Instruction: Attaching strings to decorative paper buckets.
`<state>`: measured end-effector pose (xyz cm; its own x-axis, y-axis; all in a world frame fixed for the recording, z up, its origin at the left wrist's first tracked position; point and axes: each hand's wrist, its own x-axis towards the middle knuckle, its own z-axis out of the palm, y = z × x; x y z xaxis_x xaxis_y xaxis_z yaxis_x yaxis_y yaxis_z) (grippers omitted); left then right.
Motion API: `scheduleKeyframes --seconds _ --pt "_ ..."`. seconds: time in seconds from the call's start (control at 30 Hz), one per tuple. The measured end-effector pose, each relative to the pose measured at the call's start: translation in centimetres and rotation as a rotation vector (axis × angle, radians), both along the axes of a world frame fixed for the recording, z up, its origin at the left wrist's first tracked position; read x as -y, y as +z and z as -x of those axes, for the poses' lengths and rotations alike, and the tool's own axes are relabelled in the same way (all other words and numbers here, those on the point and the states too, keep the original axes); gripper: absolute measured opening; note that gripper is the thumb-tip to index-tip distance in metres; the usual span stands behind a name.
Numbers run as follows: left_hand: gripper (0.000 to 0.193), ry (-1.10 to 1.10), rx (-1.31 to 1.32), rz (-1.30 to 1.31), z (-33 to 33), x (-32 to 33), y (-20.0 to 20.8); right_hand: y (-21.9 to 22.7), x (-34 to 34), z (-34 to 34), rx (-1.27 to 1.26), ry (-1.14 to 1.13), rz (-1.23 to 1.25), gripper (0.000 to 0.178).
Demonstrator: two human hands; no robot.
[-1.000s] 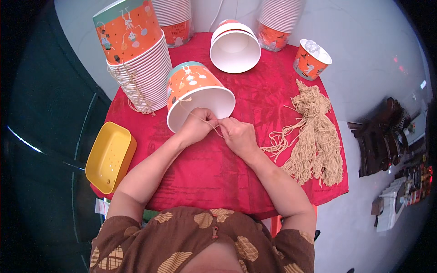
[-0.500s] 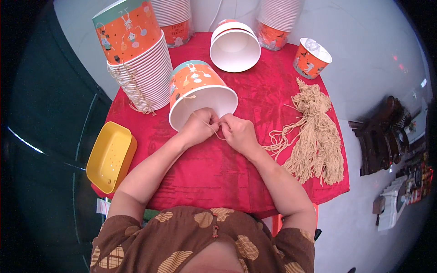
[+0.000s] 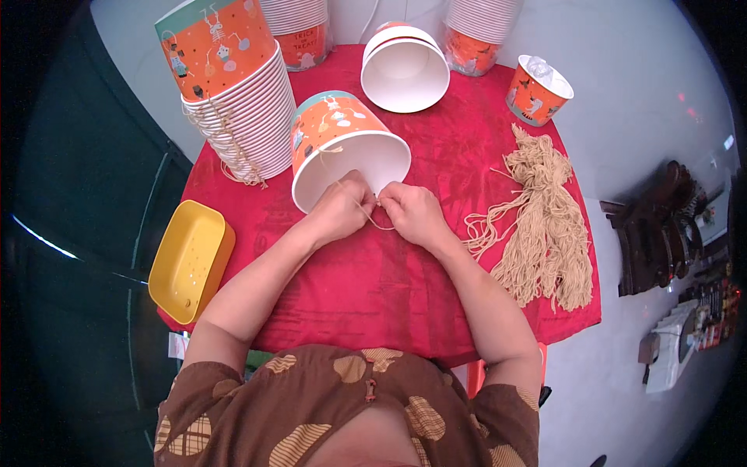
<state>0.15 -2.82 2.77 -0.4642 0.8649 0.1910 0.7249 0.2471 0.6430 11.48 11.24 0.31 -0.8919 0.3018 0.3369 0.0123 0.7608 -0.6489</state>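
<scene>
An orange paper bucket (image 3: 336, 122) with a teal base and white inside lies on its side, mouth toward me. A short knot of tan cord shows on its wall near the rim. At the lower rim, my left hand (image 3: 342, 208) is closed with fingers pinched on the tan cord (image 3: 380, 228), part of which runs across its back. Close beside it, my right hand (image 3: 412, 214) pinches the same cord. The cord loops down between both hands. My fingertips partly hide where it meets the rim.
A tall stack of paper buckets (image 3: 241, 117) with cord hanging down stands at left. A yellow bin (image 3: 189, 261) sits at the left edge, a bundle of tan cords (image 3: 548, 226) at right. Behind are nested buckets (image 3: 405, 76), wrapped stacks, and a small bucket (image 3: 535, 95) holding clear plastic.
Both hands stay pinched on the cord at the bucket rim. My right fingertips have shifted slightly, and the whole view has moved a little.
</scene>
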Motion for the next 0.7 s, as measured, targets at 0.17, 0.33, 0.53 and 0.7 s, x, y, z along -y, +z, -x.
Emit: scheduleKeyframes --seconds 0.17,0.33,0.53,0.7 --pt "0.008 0.005 0.068 0.0 0.1 -0.1 -0.2 0.0 0.2 -0.1 0.005 -0.039 0.074 0.015" --pt "0.009 0.018 0.116 -0.041 0.0 -0.3 -0.8 0.3 0.5 0.0 0.011 -0.083 0.134 0.015" --pt "0.014 0.068 0.091 -0.115 -0.3 -0.4 -1.7 0.7 0.8 -0.1 0.022 -0.106 0.154 0.014" --pt "0.009 0.093 0.071 -0.124 -0.2 -0.7 -1.9 0.4 0.7 -0.2 0.006 -0.091 0.137 0.014"
